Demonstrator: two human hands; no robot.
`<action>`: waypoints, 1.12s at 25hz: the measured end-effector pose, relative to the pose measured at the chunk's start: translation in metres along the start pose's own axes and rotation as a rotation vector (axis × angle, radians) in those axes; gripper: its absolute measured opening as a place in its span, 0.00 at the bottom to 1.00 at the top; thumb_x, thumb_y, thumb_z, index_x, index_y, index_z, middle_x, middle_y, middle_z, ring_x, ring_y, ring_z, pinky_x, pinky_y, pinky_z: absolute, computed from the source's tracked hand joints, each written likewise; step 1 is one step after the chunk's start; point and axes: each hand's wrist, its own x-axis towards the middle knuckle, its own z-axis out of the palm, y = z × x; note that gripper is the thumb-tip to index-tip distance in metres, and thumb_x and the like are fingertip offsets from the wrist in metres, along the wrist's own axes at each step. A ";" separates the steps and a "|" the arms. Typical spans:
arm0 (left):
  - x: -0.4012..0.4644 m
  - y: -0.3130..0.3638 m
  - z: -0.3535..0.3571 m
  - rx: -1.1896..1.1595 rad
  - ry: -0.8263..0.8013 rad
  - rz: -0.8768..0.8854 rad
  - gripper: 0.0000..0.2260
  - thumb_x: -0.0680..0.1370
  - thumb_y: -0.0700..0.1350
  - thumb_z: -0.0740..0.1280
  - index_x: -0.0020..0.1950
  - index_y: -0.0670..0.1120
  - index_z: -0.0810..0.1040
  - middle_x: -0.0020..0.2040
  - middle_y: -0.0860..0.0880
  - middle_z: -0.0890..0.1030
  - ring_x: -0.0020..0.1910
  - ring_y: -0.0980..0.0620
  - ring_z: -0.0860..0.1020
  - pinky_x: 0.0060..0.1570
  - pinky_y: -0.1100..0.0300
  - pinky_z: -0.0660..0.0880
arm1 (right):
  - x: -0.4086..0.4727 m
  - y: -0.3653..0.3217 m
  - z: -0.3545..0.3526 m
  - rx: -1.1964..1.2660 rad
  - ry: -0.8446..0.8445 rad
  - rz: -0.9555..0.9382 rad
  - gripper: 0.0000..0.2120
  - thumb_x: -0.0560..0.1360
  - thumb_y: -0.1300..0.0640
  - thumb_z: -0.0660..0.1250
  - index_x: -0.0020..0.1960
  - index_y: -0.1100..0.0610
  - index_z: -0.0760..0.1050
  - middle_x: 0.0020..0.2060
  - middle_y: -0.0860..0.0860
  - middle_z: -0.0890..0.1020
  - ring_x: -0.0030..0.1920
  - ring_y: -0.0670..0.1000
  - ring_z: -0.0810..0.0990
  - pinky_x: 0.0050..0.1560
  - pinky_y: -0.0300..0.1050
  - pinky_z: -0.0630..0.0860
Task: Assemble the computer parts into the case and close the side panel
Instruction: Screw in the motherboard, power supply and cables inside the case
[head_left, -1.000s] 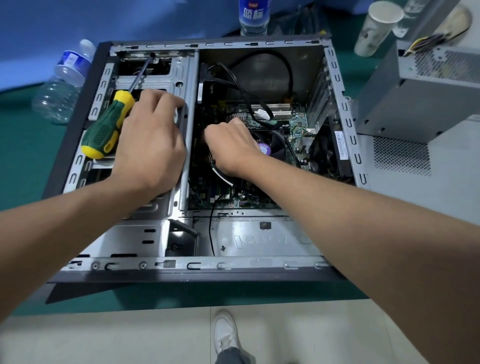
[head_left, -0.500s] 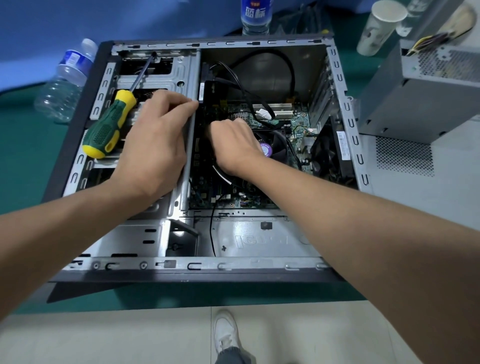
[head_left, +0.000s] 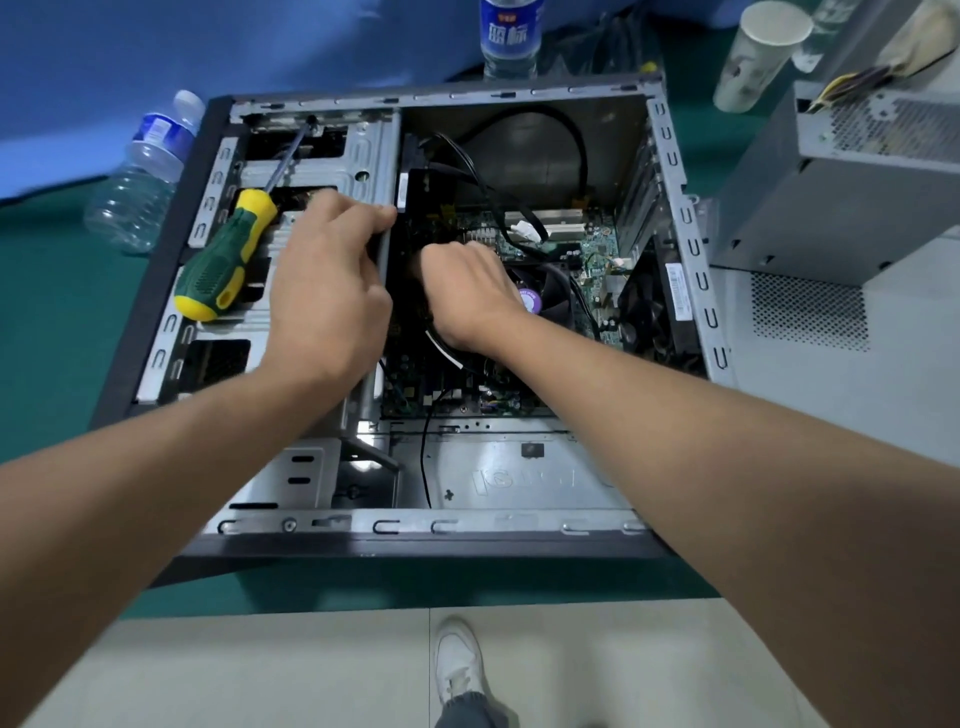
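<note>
The left hand is gripping the grey steel drive cage while the right hand is curling, seemingly around black cables, risking snagging the dark cooler fan.

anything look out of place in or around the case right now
Yes. A green and yellow screwdriver lies loose on the drive cage inside the open case. The power supply sits outside the case to the right, not yet installed.
</note>
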 end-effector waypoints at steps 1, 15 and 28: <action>0.000 0.000 0.001 0.000 -0.004 0.005 0.18 0.79 0.32 0.57 0.65 0.39 0.77 0.59 0.42 0.75 0.59 0.46 0.73 0.55 0.67 0.64 | -0.001 0.000 -0.001 -0.015 -0.001 -0.003 0.16 0.73 0.70 0.59 0.35 0.52 0.59 0.48 0.57 0.81 0.53 0.61 0.75 0.45 0.46 0.63; -0.001 0.000 -0.001 -0.021 -0.011 -0.026 0.20 0.77 0.31 0.56 0.65 0.43 0.77 0.61 0.45 0.73 0.60 0.49 0.72 0.55 0.67 0.65 | -0.003 -0.003 -0.003 -0.116 -0.016 -0.102 0.13 0.74 0.68 0.59 0.45 0.50 0.71 0.49 0.55 0.82 0.51 0.60 0.78 0.45 0.43 0.60; 0.002 -0.004 0.002 -0.045 0.054 -0.053 0.18 0.79 0.32 0.58 0.67 0.41 0.76 0.67 0.44 0.71 0.62 0.55 0.70 0.53 0.86 0.55 | -0.001 -0.003 0.002 -0.141 -0.032 -0.122 0.12 0.70 0.70 0.61 0.40 0.54 0.65 0.47 0.58 0.81 0.49 0.63 0.80 0.40 0.48 0.65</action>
